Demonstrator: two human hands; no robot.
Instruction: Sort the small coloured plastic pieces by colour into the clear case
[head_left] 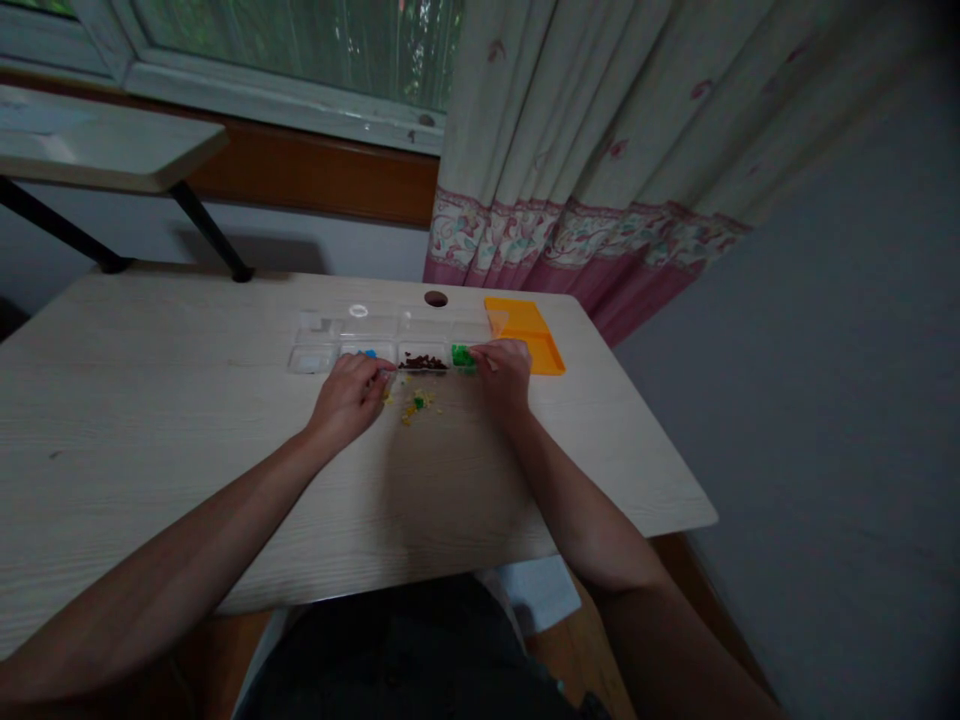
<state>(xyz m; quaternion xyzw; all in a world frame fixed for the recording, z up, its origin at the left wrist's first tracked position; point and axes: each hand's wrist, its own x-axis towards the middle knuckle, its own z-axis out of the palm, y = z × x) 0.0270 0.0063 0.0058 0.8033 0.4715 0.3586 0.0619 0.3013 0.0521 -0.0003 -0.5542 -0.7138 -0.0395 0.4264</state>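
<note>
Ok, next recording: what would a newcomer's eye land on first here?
Probably the bright orange tray on the table, just beyond the right hand. Next come the dark brown pieces and green pieces in the clear compartment tray, between the right hand and left hand. Loose yellow and green bits lie on the tabletop in front of it.

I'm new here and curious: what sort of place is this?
Probably a room in a home, though I can't be sure: a floral curtain hangs by a window, with a wood-grain table close by.
</note>
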